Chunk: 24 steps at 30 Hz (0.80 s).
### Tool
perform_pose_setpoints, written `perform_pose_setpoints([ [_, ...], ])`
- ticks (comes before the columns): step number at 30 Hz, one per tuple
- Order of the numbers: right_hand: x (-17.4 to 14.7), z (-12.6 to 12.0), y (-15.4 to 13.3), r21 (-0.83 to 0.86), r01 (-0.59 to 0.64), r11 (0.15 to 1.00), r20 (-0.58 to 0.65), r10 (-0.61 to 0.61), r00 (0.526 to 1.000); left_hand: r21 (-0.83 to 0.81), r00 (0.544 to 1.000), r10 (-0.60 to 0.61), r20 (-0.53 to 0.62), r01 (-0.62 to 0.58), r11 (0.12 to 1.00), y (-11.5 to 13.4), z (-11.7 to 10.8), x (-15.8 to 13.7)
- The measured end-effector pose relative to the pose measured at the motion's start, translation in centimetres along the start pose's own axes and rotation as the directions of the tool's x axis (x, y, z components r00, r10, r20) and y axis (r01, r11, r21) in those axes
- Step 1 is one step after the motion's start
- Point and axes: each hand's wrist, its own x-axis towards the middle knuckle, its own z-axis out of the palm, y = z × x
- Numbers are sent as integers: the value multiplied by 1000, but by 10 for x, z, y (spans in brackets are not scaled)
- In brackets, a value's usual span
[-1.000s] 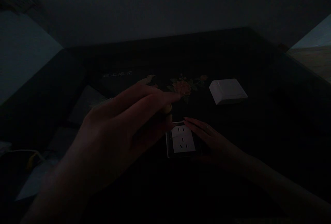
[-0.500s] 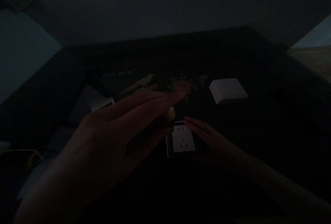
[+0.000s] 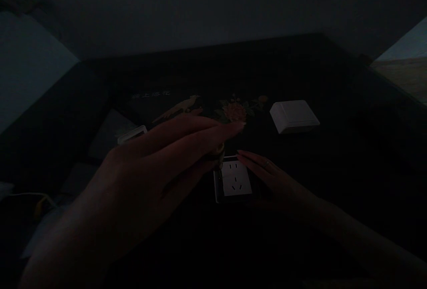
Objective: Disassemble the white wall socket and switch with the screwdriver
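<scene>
Left hand (image 3: 147, 173): fingers bent together, narrow, pinched about a small yellowish item (image 3: 219, 148) over the socket panel's far left corner; most of the item was hidden, so its kind could not be told.
Right hand (image 3: 276, 180): fingers stretched and close together, tips touching the panel's far right corner; the thumb was lost in the dark, so whether it gripped could not be told.
Socket panel (image 3: 236, 181): near the middle of the scene, between the hands, slots facing up, its white face set in a dark frame with a pale edge.
Done: the panel lay face up with its slots uncovered and, it seemed, steadied by the right hand.
Left over: work at the panel's far left corner looked under way rather than finished; contact between item and panel was too dim to confirm.
White box (image 3: 295, 117): farther off to the right, apart from both hands.
White-rimmed piece (image 3: 142, 129): to the left, partly hidden behind the left hand.
Tabletop flower (image 3: 235, 111): beyond the panel, on the dark surface.
</scene>
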Motion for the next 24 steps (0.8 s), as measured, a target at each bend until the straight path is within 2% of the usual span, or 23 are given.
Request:
perform_pose_setpoints([
  [5,0,-2,-1,-5,-1,1000,10,2,1000,56,997,8,-76,-4,998,0,5,0],
  [12,0,1,1,-22,19,1000,-7,-19,1000,22,997,-43,57,42,999,3,-3,-6],
  [19,0,0,1,-23,24,999,-11,-24,1000,88,996,-11,-91,19,996,1,6,0],
  [24,0,0,0,-25,33,999,-21,-34,999,85,999,29,-37,-25,996,-2,-1,-2],
])
